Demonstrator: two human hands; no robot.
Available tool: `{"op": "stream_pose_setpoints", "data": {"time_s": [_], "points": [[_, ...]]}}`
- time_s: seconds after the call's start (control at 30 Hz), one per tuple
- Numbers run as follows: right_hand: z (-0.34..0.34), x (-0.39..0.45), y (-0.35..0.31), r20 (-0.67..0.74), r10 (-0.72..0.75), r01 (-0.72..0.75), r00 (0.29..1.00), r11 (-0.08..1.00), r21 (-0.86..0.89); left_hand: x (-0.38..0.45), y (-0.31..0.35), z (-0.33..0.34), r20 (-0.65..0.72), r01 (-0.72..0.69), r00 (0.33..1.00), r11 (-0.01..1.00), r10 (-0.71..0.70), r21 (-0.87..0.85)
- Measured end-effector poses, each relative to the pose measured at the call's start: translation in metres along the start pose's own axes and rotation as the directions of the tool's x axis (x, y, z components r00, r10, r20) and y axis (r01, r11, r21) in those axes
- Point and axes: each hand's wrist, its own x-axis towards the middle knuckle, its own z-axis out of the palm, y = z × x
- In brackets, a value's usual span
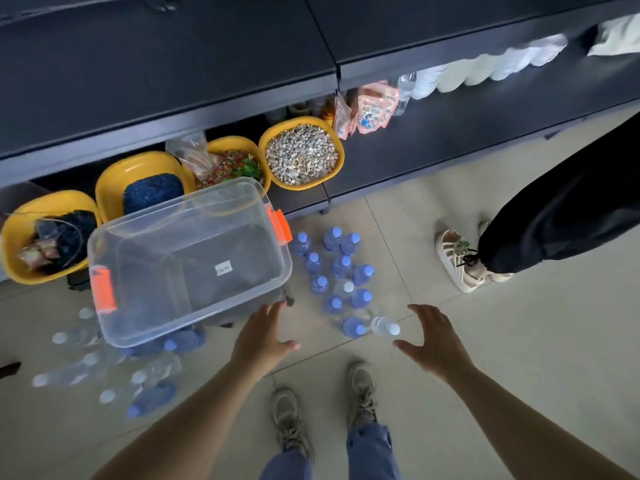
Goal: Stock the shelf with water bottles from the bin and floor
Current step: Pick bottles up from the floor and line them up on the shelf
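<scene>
In the head view, the left hand [265,336] and the right hand [433,341] are being held out low in the centre of the frame, fingers spread apart and nothing gripped. The clear bin [188,261] is being seen at centre left, in front of the dark shelf [166,64]. Upright water bottles [341,268] are standing on the floor [519,341] between bin and right hand; more bottles are lying at lower left.

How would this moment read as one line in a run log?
left hand: open, empty | right hand: open, empty | bin: empty | bottles: standing on floor | shelf: not yet stocked
</scene>
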Motion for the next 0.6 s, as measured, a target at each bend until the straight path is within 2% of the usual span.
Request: {"op": "stream_pose_setpoints", "data": {"time_s": [0.17,0.37,0.43,0.6], "points": [[0.026,0.021,0.034,0.047,0.037,-0.039,0.998,0.999,0.036,0.023,0.003,0.04,0.036,0.075,0.997,0.996,-0.074,-0.049],[0.064,0.063,0.076,0.034,0.131,-0.136,0.991,0.97,0.2,0.077,0.014,0.096,0.025,0.195,0.981,0.966,-0.194,-0.168],[0.082,0.081,0.09,0.015,0.23,-0.223,0.973,0.923,0.314,0.104,0.019,0.116,0.015,0.2,0.979,0.954,-0.202,-0.223],[0.144,0.118,0.127,0.048,0.458,-0.401,0.888,0.716,0.571,0.181,0.024,0.168,0.003,0.182,0.982,0.935,-0.191,-0.305]]}}
